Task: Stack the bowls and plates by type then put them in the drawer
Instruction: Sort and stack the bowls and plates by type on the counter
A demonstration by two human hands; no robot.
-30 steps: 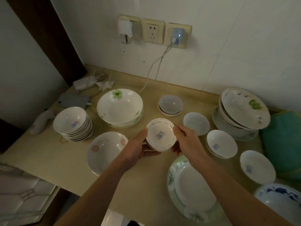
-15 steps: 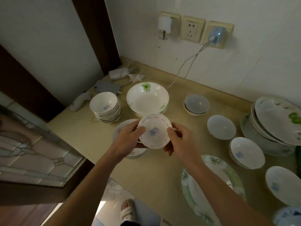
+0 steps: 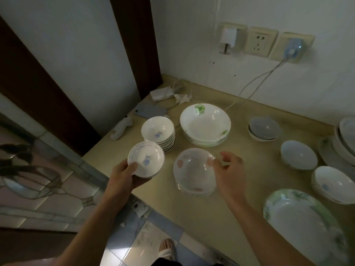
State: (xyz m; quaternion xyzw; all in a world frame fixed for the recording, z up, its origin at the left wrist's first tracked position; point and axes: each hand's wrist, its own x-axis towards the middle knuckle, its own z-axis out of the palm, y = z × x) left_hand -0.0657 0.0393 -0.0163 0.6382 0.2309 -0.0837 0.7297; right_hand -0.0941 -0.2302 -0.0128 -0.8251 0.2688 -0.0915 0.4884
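Near: left hand [image 3: 123, 176] holding a small white bowl [image 3: 146, 159] with blue motif and dotted rim, thumb over its near rim, fingers curled beneath, just near-left of the stack of matching bowls [image 3: 159, 132]. Right hand [image 3: 229, 174], blurred, fingers loosely spread and holding nothing, at the right edge of the pink-flowered bowl [image 3: 194, 170] on the counter [image 3: 217, 214]. Far: green-leaf bowl [image 3: 205, 124]; no legible writing.
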